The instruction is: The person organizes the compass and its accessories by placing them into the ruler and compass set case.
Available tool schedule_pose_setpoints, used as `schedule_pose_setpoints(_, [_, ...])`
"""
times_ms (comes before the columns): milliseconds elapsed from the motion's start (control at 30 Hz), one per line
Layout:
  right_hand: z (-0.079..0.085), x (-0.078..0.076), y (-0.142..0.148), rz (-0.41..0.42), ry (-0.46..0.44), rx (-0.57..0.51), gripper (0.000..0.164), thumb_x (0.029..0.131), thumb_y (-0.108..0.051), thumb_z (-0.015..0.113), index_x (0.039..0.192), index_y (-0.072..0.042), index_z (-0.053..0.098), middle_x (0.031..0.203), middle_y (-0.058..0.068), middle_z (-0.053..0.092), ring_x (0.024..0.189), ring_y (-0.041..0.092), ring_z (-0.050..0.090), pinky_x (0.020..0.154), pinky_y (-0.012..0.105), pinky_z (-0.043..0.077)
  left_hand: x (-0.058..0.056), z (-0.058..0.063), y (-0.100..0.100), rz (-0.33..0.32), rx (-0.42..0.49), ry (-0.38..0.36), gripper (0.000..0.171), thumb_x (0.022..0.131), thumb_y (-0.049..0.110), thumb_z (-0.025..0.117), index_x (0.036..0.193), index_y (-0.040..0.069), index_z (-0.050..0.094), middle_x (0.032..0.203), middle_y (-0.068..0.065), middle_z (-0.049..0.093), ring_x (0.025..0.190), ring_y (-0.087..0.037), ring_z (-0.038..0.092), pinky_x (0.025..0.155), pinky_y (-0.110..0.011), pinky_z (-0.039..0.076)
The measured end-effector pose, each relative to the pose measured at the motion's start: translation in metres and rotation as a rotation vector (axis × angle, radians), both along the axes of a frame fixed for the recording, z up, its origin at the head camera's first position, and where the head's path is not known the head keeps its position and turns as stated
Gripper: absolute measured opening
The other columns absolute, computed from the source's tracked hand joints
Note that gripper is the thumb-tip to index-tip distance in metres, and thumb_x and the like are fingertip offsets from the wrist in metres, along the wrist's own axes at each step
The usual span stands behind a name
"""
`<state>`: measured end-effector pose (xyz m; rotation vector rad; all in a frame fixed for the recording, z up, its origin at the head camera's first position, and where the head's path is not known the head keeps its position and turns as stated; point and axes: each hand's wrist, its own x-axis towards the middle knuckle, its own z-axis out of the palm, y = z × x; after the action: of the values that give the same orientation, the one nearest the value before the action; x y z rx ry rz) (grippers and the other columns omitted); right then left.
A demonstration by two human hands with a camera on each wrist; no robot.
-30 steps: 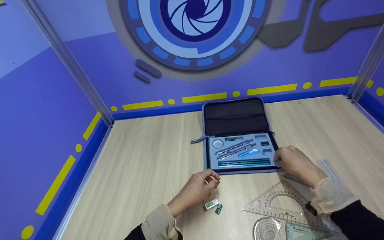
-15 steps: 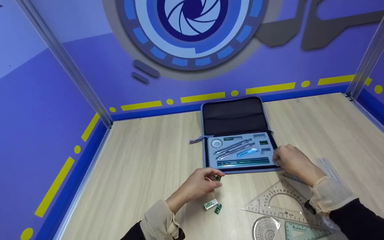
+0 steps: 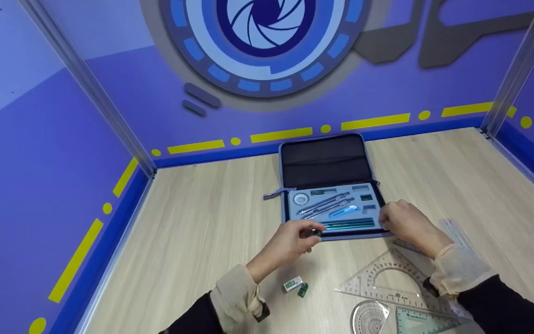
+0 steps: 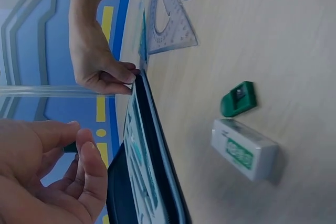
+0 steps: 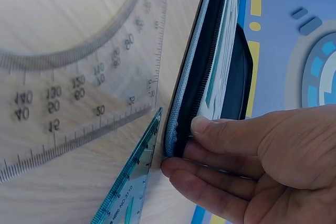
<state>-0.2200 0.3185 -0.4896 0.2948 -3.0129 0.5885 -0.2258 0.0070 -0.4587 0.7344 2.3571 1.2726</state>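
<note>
An open zip case (image 3: 327, 160) holds a grey tray (image 3: 363, 226) with pencils (image 3: 350, 224), compasses (image 3: 325, 206) and a light-blue cutter (image 3: 344, 211). Above its front left edge, my left hand (image 3: 290, 243) pinches a small dark green piece (image 4: 71, 147) between thumb and fingertips; most of it is hidden, so its kind cannot be told. My right hand (image 3: 408, 225) grips the case's front right corner, thumb on top and fingers at the outer side (image 5: 226, 166). A white eraser (image 4: 243, 149) and a green pencil sharpener (image 4: 239, 99) lie on the table below the left hand.
Clear set squares (image 3: 397, 283), a round protractor (image 3: 370, 317) and a green-tinted triangle (image 3: 422, 321) lie at the front right. Part of a ruler (image 3: 457, 234) shows beyond the right forearm. Blue panels (image 3: 230, 125) stand behind and beside the table.
My left hand has moved forward and right, from above the table to over the case's front edge, still pinching the small green piece. The right hand keeps its grip on the case.
</note>
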Motion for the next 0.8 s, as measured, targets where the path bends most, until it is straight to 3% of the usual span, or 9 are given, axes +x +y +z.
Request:
schedule_pose_setpoints(167, [-0.001, 0.0, 0.003, 0.003, 0.006, -0.011, 0.013, 0.081, 0.01, 0.068, 0.083, 0.002, 0.077, 0.081, 0.015, 0.075, 0.067, 0.021, 0.065, 0.062, 0.04, 0.056, -0.007, 0.007, 0.02, -0.005, -0.029, 0.053, 0.028, 0.101, 0.016, 0.065, 0.127, 0.022, 0.07, 0.093, 0.004, 0.072, 0.074, -0.008, 0.066, 0.063, -0.019, 0.049])
schedule_pose_setpoints(367, [-0.001, 0.001, 0.003, 0.009, 0.024, -0.006, 0.015, 0.08, 0.011, 0.066, 0.083, 0.002, 0.078, 0.082, 0.017, 0.076, 0.07, 0.024, 0.068, 0.065, 0.043, 0.058, -0.013, 0.012, 0.044, 0.03, -0.005, 0.003, 0.023, 0.1, 0.017, 0.067, 0.123, 0.015, 0.066, 0.098, 0.001, 0.069, 0.073, -0.007, 0.068, 0.069, -0.022, 0.057])
schedule_pose_setpoints(500, [-0.001, 0.002, 0.001, 0.005, 0.033, 0.005, 0.014, 0.08, 0.01, 0.068, 0.082, 0.001, 0.078, 0.081, 0.015, 0.075, 0.069, 0.022, 0.067, 0.065, 0.042, 0.058, -0.018, 0.012, 0.056, 0.032, -0.038, 0.023, 0.015, 0.1, 0.019, 0.067, 0.115, 0.015, 0.067, 0.097, 0.004, 0.068, 0.071, -0.005, 0.067, 0.065, -0.022, 0.056])
schedule_pose_setpoints(800, [-0.003, 0.0, 0.001, 0.02, 0.07, 0.004, 0.024, 0.074, 0.014, 0.061, 0.065, -0.006, 0.07, 0.061, -0.002, 0.059, 0.056, 0.014, 0.044, 0.053, 0.031, 0.041, -0.032, 0.016, 0.079, -0.015, -0.083, 0.082, 0.018, 0.101, 0.019, 0.066, 0.117, 0.013, 0.07, 0.101, 0.002, 0.072, 0.075, -0.006, 0.069, 0.066, -0.02, 0.054])
